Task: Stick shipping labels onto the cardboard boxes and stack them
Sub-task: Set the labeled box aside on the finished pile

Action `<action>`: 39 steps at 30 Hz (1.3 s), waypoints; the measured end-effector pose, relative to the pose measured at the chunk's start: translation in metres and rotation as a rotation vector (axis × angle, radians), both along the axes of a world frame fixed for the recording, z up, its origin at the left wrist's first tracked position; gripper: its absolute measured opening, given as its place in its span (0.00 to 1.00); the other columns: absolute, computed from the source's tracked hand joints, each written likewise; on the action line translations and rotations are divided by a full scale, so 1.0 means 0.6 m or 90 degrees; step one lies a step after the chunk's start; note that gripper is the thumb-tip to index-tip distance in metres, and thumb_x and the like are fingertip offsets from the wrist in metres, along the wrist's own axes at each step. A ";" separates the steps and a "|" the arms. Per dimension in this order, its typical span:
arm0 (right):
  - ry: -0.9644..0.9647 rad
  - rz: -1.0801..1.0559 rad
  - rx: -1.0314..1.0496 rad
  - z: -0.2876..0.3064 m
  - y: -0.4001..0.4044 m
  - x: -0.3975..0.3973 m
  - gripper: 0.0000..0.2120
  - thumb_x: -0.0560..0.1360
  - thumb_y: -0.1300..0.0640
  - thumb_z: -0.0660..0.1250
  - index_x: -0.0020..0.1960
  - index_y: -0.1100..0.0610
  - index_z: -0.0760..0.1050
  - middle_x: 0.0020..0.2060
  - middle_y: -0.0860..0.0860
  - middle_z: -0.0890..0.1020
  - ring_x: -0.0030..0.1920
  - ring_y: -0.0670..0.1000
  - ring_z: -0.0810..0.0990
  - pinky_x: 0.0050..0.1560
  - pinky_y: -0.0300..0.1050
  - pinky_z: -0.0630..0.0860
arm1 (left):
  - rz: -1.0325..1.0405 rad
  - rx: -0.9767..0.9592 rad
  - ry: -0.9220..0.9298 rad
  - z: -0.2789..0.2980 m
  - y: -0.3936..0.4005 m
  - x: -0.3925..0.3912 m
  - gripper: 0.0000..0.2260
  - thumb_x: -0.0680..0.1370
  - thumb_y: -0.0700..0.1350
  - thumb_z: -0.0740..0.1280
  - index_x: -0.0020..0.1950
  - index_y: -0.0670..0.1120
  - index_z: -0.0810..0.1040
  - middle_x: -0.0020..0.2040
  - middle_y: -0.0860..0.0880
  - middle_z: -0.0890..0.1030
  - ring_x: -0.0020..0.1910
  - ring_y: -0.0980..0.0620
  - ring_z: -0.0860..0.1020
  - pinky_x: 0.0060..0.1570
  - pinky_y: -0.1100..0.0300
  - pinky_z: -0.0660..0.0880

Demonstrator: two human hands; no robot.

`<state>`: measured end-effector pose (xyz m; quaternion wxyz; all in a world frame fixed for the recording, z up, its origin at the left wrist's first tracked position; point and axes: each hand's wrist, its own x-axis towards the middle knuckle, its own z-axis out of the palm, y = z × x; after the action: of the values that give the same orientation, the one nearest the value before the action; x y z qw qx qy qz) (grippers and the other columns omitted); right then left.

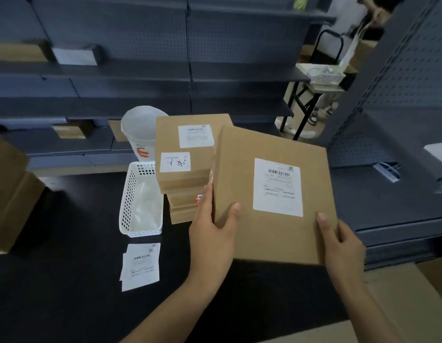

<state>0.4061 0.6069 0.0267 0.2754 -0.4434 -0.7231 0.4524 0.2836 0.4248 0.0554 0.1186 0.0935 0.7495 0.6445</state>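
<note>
I hold a flat cardboard box (242,169) in the air, tilted, with a white shipping label (278,188) stuck on its top face. My left hand (212,233) grips its near left corner, thumb on top. My right hand (338,241) grips the near right corner, thumb on top too. Just left of the held box stands a stack of cardboard boxes (185,174); the top one carries a shipping label and a handwritten white note. A few loose shipping labels (140,266) lie on the black table (66,280) at the near left.
A white perforated basket (140,201) sits left of the stack, with a white paper cup (140,132) behind it. Brown cartons (9,189) stand at the far left edge. Grey shelving (165,70) runs behind and to the right. A carton surface (400,305) lies at the lower right.
</note>
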 end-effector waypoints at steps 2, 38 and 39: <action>0.013 0.019 0.009 0.015 0.010 -0.044 0.21 0.76 0.40 0.61 0.53 0.56 0.79 0.42 0.47 0.81 0.40 0.39 0.75 0.36 0.36 0.67 | 0.016 0.006 0.013 0.021 0.002 -0.040 0.30 0.76 0.53 0.68 0.76 0.58 0.61 0.70 0.62 0.69 0.68 0.62 0.68 0.68 0.58 0.68; -0.206 0.223 0.114 0.073 0.080 -0.476 0.30 0.76 0.33 0.56 0.59 0.59 0.75 0.55 0.55 0.80 0.54 0.57 0.77 0.47 0.46 0.68 | 0.130 -0.309 0.007 0.030 0.023 -0.415 0.24 0.79 0.58 0.61 0.72 0.48 0.66 0.66 0.49 0.73 0.62 0.47 0.73 0.53 0.59 0.65; -0.208 0.221 0.123 0.075 0.077 -0.473 0.31 0.76 0.33 0.55 0.62 0.58 0.73 0.57 0.55 0.79 0.56 0.57 0.77 0.48 0.47 0.70 | 0.130 -0.331 0.021 0.034 0.023 -0.412 0.26 0.79 0.58 0.61 0.74 0.47 0.64 0.68 0.48 0.72 0.64 0.47 0.72 0.53 0.60 0.65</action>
<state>0.1222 0.6531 0.0717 0.1141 -0.3517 -0.8630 0.3442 0.0362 0.4384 0.0755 0.0606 -0.0057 0.8970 0.4379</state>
